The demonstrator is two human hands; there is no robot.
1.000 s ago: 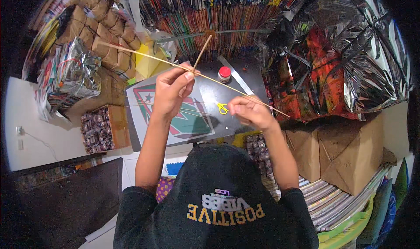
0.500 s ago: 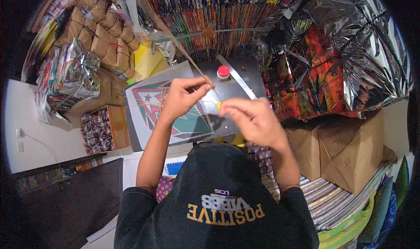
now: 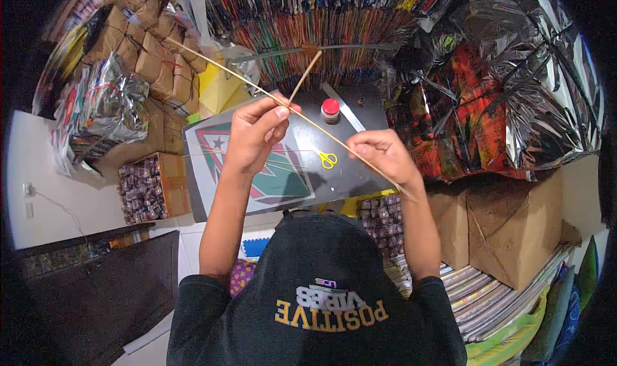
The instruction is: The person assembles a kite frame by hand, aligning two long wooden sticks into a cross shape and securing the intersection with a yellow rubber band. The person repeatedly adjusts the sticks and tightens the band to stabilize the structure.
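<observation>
My left hand [image 3: 257, 131], raised over the table, pinches two thin bamboo sticks where they cross. The longer stick [image 3: 321, 129] slants from the far left, through both hands, down past my right wrist. A shorter-looking stick [image 3: 306, 77] points up and away from my left fingers. My right hand [image 3: 385, 154] is closed around the longer stick toward its near right end. Below the hands, yellow-handled scissors [image 3: 328, 161] lie on the dark table [image 3: 376, 118]. A sheet with a green and red star design [image 3: 283, 185] lies under my left hand, with several thin sticks on it.
A red-lidded jar [image 3: 330, 109] and a metal ruler [image 3: 351, 114] lie beyond my hands. Stacked colourful sheets [image 3: 289, 32] border the far side. Brown paper packages [image 3: 154, 57] and an orange box [image 3: 172, 189] stand left; foil-like bundles [image 3: 469, 89] and brown cartons [image 3: 508, 224] crowd the right.
My right hand has moved slightly right, uncovering the scissors' yellow handles, and now grips the longer stick. The sticks now show crossed at my left fingers.
</observation>
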